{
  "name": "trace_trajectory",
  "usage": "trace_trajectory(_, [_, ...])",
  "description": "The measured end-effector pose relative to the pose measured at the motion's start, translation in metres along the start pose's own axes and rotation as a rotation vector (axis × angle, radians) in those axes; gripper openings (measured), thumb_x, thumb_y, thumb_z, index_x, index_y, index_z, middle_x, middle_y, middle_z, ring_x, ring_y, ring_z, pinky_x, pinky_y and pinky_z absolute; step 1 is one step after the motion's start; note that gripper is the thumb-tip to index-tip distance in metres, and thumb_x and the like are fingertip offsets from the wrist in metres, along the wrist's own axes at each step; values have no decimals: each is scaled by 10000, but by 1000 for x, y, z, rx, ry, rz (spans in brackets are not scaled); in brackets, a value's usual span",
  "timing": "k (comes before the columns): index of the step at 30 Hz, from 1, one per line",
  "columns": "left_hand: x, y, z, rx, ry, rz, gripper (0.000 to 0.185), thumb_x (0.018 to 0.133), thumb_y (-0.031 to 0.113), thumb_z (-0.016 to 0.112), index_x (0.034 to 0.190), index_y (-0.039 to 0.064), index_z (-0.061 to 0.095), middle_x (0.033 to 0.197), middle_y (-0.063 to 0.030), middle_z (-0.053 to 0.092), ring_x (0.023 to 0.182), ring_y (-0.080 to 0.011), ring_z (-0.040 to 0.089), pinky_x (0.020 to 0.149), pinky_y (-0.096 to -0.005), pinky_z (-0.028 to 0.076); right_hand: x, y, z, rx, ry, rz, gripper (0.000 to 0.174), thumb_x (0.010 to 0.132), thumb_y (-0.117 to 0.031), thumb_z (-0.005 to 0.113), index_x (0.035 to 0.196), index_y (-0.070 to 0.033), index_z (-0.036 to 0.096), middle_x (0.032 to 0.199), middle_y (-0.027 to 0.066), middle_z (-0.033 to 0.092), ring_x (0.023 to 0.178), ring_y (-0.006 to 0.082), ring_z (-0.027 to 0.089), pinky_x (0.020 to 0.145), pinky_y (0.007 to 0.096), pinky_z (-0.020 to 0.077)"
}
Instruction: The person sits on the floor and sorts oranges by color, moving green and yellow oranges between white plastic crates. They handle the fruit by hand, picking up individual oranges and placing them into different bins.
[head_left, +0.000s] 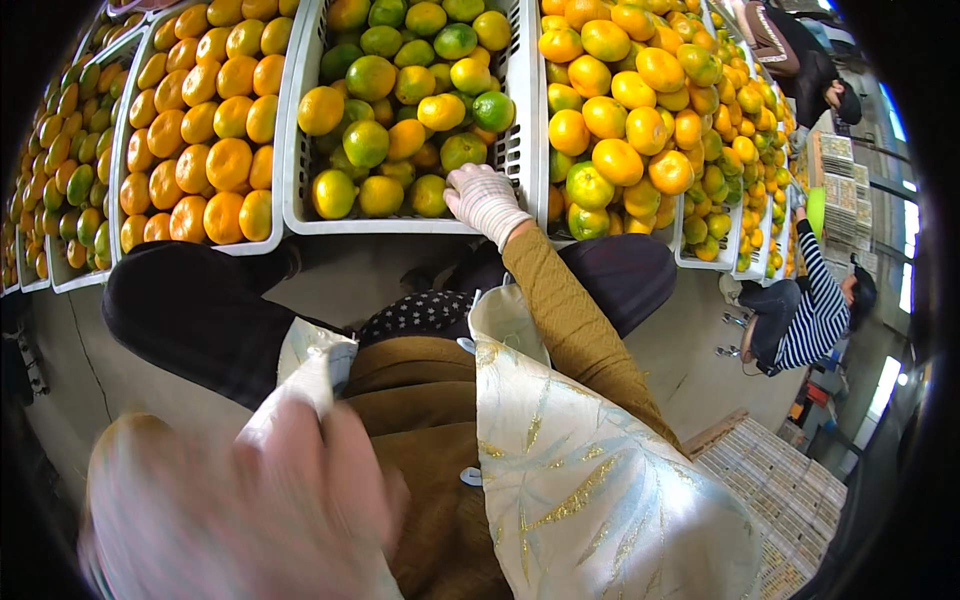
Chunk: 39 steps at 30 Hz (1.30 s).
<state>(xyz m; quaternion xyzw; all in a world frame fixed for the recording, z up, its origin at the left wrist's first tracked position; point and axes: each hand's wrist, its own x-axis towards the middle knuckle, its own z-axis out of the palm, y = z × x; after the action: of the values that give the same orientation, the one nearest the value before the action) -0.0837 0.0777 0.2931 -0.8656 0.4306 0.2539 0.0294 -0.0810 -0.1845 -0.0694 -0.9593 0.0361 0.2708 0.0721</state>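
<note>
My right hand (484, 196), in a thin striped glove with bare fingertips, rests over the front right corner of the middle white plastic crate (390, 226). Its fingers point in toward the mixed green and orange mandarins (381, 196); what lies under the palm is hidden. Close to the camera, my left hand (300, 480) is raised and strongly blurred. It overlaps the left front edge of a pale vest (600, 480) with a gold and blue leaf pattern, and I cannot tell if it holds the cloth.
A crate of orange mandarins (199, 124) in neat rows stands at left, and a heaped pile of mandarins (619, 120) at right. Another person in a striped top (814, 326) sits farther along the row. Stacked pallets (787, 495) stand behind at right.
</note>
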Motion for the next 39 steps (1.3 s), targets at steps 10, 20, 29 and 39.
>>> trace_trajectory(10, [151,-211,70,-985,316,-213,385,988,358,516,1225,79,633,995,-31,700,632,-77,644,520,-190,513,50,44,-50,278,279,367,673,802,-105,633,1401,-101,326,1392,228,443,1189,424,541,969,462,486])
trace_trajectory(20, [163,-233,82,-927,548,-101,381,1013,359,502,1270,110,633,1031,3,693,800,-54,614,708,-208,502,88,78,-119,171,82,135,681,742,-421,788,1242,-26,549,1085,174,682,961,258,681,840,380,556])
trace_trajectory(29, [166,-220,79,-932,546,-142,355,1013,322,513,1260,101,641,1022,5,699,801,-62,622,711,-212,510,111,53,-5,377,127,491,489,888,-155,593,1342,-25,468,1330,224,534,1199,376,561,1039,419,444])
trace_trajectory(39, [180,-214,77,-917,515,-101,356,989,301,541,1246,80,650,1026,-4,711,813,-82,642,710,-231,506,138,83,25,-285,-235,93,387,939,-260,555,1269,-66,614,1276,168,583,1230,359,544,992,505,439])
